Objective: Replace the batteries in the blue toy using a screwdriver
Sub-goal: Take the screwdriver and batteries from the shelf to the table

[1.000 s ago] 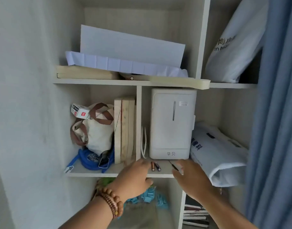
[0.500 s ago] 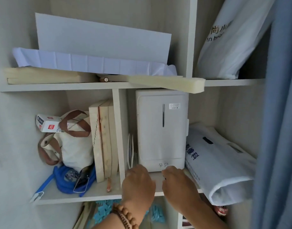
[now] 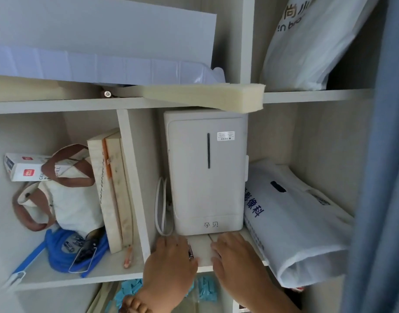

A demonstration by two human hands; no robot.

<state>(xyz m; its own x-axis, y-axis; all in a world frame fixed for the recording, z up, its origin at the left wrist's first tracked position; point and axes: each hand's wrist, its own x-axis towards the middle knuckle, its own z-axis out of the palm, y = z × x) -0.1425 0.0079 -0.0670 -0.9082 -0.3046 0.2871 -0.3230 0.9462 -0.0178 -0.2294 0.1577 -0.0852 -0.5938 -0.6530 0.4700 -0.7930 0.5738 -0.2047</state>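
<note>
The left hand (image 3: 169,265) covers most of a battery (image 3: 190,254); the right hand (image 3: 234,260) hides its own grasp.

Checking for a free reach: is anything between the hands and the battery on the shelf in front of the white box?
Nothing visible does. The left hand covers most of the battery, whose end shows at its right edge; the right hand rests on the shelf just beside it.

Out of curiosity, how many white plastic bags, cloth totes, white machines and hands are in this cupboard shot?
White plastic bags: 2, the upper bag and the lower bag
Cloth tote: 1
White machine: 1
Hands: 2, the left hand and the right hand
Total: 6
</note>
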